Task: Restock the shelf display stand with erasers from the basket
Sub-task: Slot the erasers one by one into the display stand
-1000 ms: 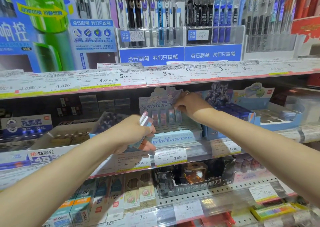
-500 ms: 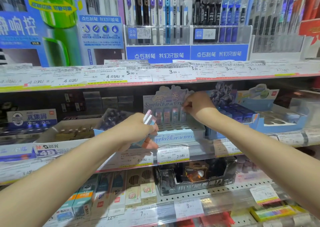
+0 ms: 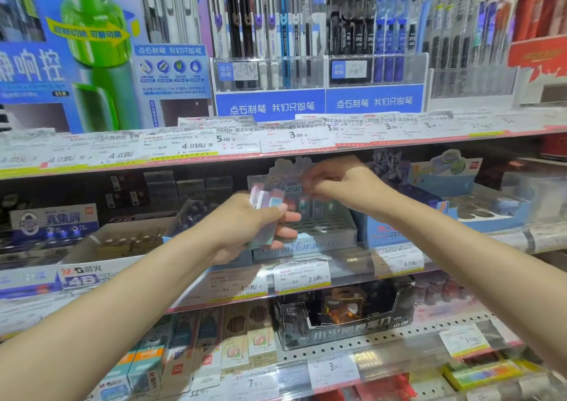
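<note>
Poster (image 3: 92, 48): filling the upper left of the frame, blue with a green bottle.
Box (image 3: 101, 247): sitting at middle left on the middle shelf, white, marked 4B.
Left hand (image 3: 245, 226): reaching in from lower left to frame centre, fingers curling round a bundle of erasers (image 3: 264, 204), pastel sticks poking up above the thumb.
Stand (image 3: 306, 238): sitting at centre on the middle shelf just behind the left hand, pale blue, a few erasers standing in its back row, front slots showing bare.
Right hand (image 3: 340, 186): hovering at centre right over the stand's header card, blurred; fingers bending toward the card, but whether they are pinching anything I cannot tell.
Pens (image 3: 306, 26): hanging across the top centre and right.
</note>
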{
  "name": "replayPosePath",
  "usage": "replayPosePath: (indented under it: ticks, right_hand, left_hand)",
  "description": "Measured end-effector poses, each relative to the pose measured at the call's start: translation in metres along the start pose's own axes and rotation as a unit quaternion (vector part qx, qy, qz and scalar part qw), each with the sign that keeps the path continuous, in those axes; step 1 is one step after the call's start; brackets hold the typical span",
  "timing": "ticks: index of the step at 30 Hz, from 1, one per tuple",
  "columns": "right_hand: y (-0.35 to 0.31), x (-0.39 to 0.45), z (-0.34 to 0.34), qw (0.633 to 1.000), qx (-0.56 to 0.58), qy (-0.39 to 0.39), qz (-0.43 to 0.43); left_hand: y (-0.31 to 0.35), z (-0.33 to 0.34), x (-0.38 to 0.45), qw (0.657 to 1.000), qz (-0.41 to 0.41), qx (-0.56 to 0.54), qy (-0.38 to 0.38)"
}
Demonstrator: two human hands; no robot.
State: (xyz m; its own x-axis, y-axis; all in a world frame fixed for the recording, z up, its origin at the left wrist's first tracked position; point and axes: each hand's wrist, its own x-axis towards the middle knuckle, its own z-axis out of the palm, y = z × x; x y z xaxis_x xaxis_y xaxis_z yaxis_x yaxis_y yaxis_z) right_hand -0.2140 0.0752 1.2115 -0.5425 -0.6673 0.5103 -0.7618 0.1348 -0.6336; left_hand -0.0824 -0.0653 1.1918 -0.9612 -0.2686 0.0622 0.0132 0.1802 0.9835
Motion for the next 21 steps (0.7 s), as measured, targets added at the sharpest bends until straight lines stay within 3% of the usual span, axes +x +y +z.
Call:
replayPosePath:
  ticks: [2,4,10,14,16,18,21]
  right_hand:
    - [-0.012,-0.006,0.006,0.994,0.062,-0.088,0.015]
    - [-0.017,-0.007,0.008,0.991,0.073,-0.111,0.016]
    - [-0.016,-0.004,0.005,0.990,0.103,-0.100,0.009]
    - [0.001,0.008,-0.012,0.991,0.112,-0.046,0.049]
    - [0.013,0.013,-0.023,0.998,0.006,-0.026,0.056]
    - [0.025,0.018,-0.031,0.993,-0.100,-0.016,0.061]
    - [0.033,0.022,-0.036,0.982,-0.173,-0.023,0.066]
  left_hand:
    - [0.001,0.004,-0.002,0.999,-0.003,-0.019,-0.035]
    - [0.002,0.009,-0.004,0.998,0.001,-0.025,-0.062]
    - [0.000,0.012,-0.001,0.999,0.016,0.020,-0.046]
    - [-0.004,0.006,0.000,0.993,0.059,0.103,0.002]
    - [-0.006,0.001,0.000,0.968,0.100,0.230,0.024]
    - [-0.009,-0.004,0.001,0.915,0.149,0.374,0.034]
    - [-0.014,-0.007,0.005,0.860,0.181,0.478,0.023]
